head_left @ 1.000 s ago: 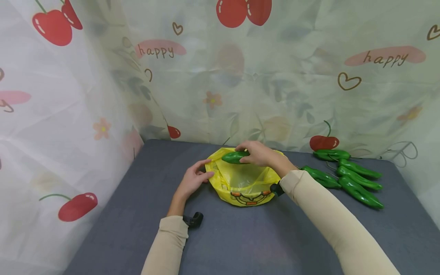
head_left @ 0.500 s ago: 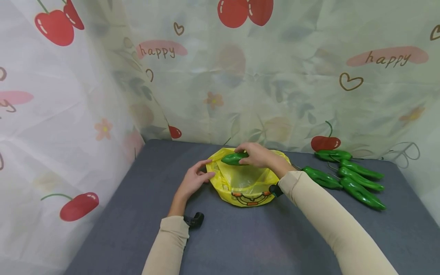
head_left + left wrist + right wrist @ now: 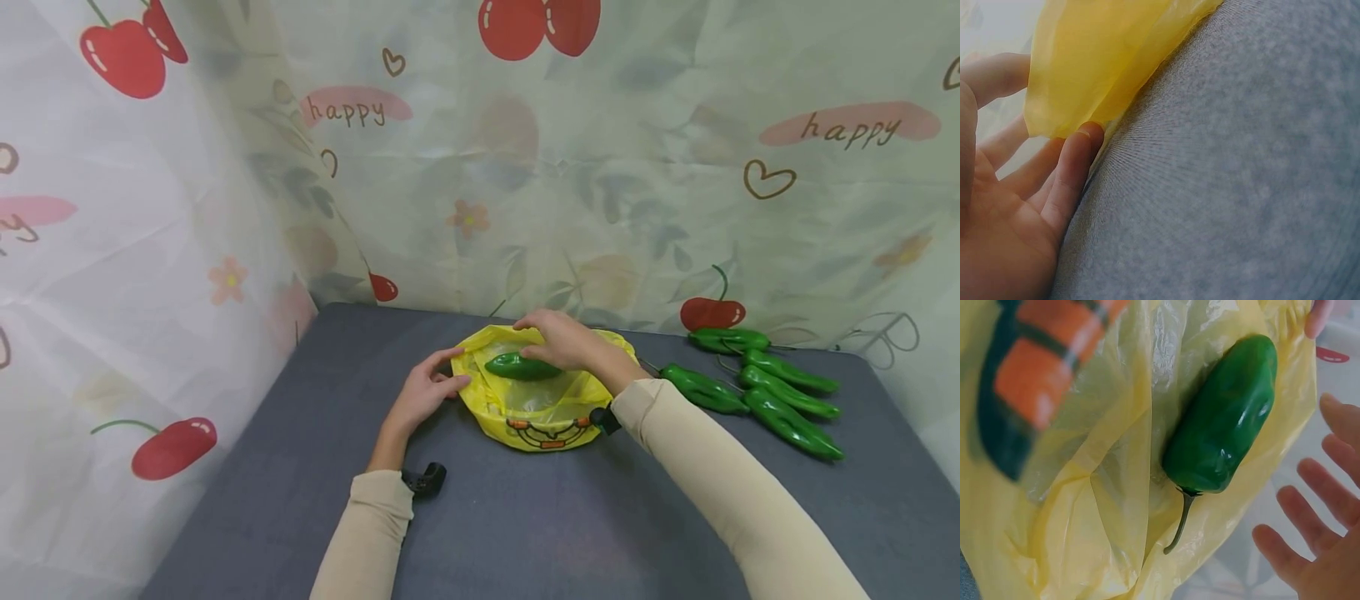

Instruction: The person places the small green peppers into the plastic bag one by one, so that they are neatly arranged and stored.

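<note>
I see my right hand spread just over the green pepper in the yellow bag, my left hand loosely spread, touching the bag's edge, so this looks like putting-in, and next calls for reaching right to the other peppers.

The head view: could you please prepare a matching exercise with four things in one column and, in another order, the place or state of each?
1. right hand
2. group of peppers
3. left hand
4. single pepper

A. on the table, right of the bag
B. inside the bag
C. near one pepper, holding nothing
D. touching the bag's left edge

Pairs: 1-C, 2-A, 3-D, 4-B
</note>
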Tool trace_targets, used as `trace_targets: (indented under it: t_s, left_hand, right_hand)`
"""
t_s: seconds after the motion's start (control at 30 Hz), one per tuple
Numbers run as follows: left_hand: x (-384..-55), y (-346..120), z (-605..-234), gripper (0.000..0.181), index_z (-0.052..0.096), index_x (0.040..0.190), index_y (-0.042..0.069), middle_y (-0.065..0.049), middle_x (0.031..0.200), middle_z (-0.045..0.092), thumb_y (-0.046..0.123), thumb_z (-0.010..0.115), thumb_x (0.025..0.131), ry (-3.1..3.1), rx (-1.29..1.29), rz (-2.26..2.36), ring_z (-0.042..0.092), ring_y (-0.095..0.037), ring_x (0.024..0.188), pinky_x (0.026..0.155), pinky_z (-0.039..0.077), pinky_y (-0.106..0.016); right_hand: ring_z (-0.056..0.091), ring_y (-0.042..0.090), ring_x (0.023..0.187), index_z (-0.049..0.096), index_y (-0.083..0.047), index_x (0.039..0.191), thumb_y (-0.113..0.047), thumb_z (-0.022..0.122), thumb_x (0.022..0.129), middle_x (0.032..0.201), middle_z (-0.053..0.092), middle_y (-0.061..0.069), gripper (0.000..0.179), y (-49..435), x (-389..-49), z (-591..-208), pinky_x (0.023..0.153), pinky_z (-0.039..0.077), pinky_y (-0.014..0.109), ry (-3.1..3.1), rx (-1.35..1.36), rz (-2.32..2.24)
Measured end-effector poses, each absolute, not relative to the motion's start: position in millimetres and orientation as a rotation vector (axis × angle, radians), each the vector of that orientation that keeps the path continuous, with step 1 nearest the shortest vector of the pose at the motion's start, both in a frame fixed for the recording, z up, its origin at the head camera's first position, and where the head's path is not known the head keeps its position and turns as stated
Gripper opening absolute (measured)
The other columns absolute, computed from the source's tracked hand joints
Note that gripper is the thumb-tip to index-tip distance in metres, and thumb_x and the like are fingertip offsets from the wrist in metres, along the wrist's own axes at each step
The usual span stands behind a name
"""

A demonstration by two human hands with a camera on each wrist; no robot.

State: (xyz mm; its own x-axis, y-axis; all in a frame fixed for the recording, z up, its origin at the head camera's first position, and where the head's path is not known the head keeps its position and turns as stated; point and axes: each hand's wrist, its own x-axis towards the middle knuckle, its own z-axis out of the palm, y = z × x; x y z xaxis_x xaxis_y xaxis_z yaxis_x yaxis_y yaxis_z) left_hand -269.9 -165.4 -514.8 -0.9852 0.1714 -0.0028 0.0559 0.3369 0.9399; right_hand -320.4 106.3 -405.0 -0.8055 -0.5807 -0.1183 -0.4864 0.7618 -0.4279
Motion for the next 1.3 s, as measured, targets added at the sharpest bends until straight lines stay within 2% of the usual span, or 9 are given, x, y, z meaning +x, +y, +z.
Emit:
trace_targets:
  t_s: [0.13,0.3,0.47,0.6,0.73,0.9,1.07,1.3]
  left_hand:
    - [-269,-165,-514,0.056,0.056,0.146,0.027,-0.006,0.151,0.055,0.036,0.074,0.094,2.491,0.213,1.739,0.069,-0.017,0.085,0.081,0.053,-0.031]
    - [-269,-164,-514,0.055,0.056,0.145,0.027,-0.006,0.151,0.054,0.036,0.074,0.094,2.5,0.203,1.73,0.069,-0.017,0.085,0.081,0.053,-0.032]
    - [-268,-164,-514,0.055,0.056,0.145,0.027,-0.006,0.152,0.054,0.037,0.074,0.094,2.5,0.187,1.727,0.068,-0.017,0.086,0.082,0.053,-0.031]
    - [-268,-164,-514,0.055,0.057,0.145,0.028,-0.005,0.151,0.055,0.037,0.074,0.094,2.503,0.18,1.725,0.068,-0.017,0.086,0.082,0.052,-0.031]
    - [-268,-164,-514,0.055,0.057,0.145,0.028,-0.006,0.15,0.055,0.036,0.074,0.094,2.505,0.187,1.725,0.068,-0.017,0.086,0.082,0.052,-0.031]
    - [-267,-164,-514,0.055,0.057,0.145,0.027,-0.006,0.15,0.056,0.036,0.074,0.094,2.512,0.187,1.719,0.068,-0.017,0.085,0.082,0.051,-0.03]
    - [-267,-163,-514,0.054,0.057,0.144,0.028,-0.006,0.149,0.056,0.036,0.074,0.094,2.517,0.174,1.713,0.067,-0.016,0.085,0.081,0.051,-0.03]
    - [-267,-163,-513,0.054,0.058,0.145,0.028,-0.007,0.136,0.064,0.036,0.074,0.093,2.516,0.146,1.715,0.066,-0.016,0.083,0.081,0.05,-0.03]
  right_hand:
    - [0.049,0.038,0.138,0.055,-0.01,0.146,-0.033,0.064,0.102,0.147,0.054,0.014,0.051,107,-317,-406,0.112,0.041,0.056,2.787,-0.861,-0.53]
    - [0.052,0.038,0.133,0.054,-0.014,0.146,-0.043,0.061,0.102,0.147,0.052,0.013,0.053,108,-311,-409,0.107,0.045,0.057,2.911,-0.844,-0.467]
    - [0.05,0.037,0.137,0.051,-0.017,0.149,-0.054,0.056,0.101,0.152,0.048,0.012,0.061,111,-307,-410,0.106,0.044,0.06,3.009,-0.777,-0.428]
    - [0.044,0.037,0.143,0.046,-0.018,0.153,-0.058,0.052,0.101,0.157,0.043,0.012,0.066,113,-302,-411,0.112,0.037,0.063,3.03,-0.746,-0.44]
    - [0.031,0.039,0.152,0.039,-0.023,0.158,-0.064,0.048,0.1,0.164,0.033,0.012,0.071,116,-297,-411,0.118,0.023,0.07,3.028,-0.672,-0.427]
    - [0.014,0.043,0.157,0.03,-0.028,0.161,-0.068,0.045,0.099,0.17,0.019,0.013,0.075,119,-290,-414,0.116,0.005,0.078,3.048,-0.614,-0.368]
    - [0.005,0.045,0.158,0.027,-0.029,0.163,-0.067,0.046,0.1,0.172,0.013,0.012,0.076,124,-285,-417,0.114,0.001,0.08,3.076,-0.6,-0.359]
    - [0.003,0.046,0.158,0.024,-0.028,0.164,-0.067,0.048,0.099,0.172,0.01,0.015,0.08,134,-280,-423,0.113,-0.002,0.081,3.084,-0.61,-0.343]
